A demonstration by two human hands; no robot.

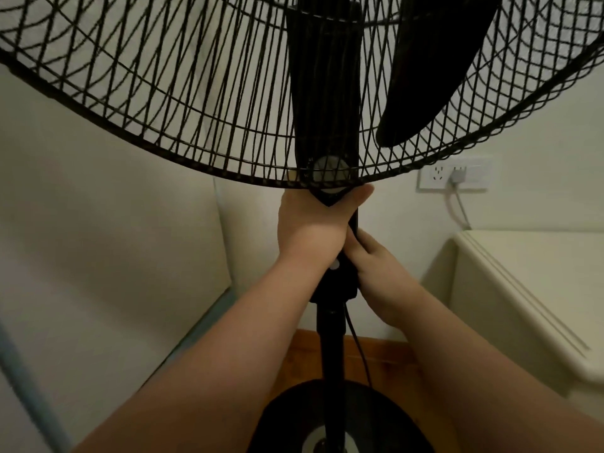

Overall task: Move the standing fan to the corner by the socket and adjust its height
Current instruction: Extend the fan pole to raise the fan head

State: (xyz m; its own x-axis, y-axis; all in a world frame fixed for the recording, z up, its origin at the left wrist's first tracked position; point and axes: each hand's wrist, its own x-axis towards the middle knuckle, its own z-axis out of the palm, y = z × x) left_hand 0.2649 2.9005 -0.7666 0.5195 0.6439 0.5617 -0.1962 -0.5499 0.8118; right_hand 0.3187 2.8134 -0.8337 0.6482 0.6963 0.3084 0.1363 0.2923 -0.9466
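A black standing fan [330, 338] stands right in front of me, its wire cage [196, 109] filling the top of the view and its round base [343, 416] on the wooden floor below. My left hand [310, 223] grips the fan's neck just under the cage and motor housing. My right hand [376, 269] grips the control box on the pole from the right side, a little lower. A white wall socket [454, 174] with a plug in it sits on the wall behind, to the right of the fan.
A cream cabinet [529, 289] stands at the right, close to the fan. A pale panel [114, 240] leans along the wall on the left. The fan's black cord [358, 348] hangs beside the pole. A white cable drops from the socket.
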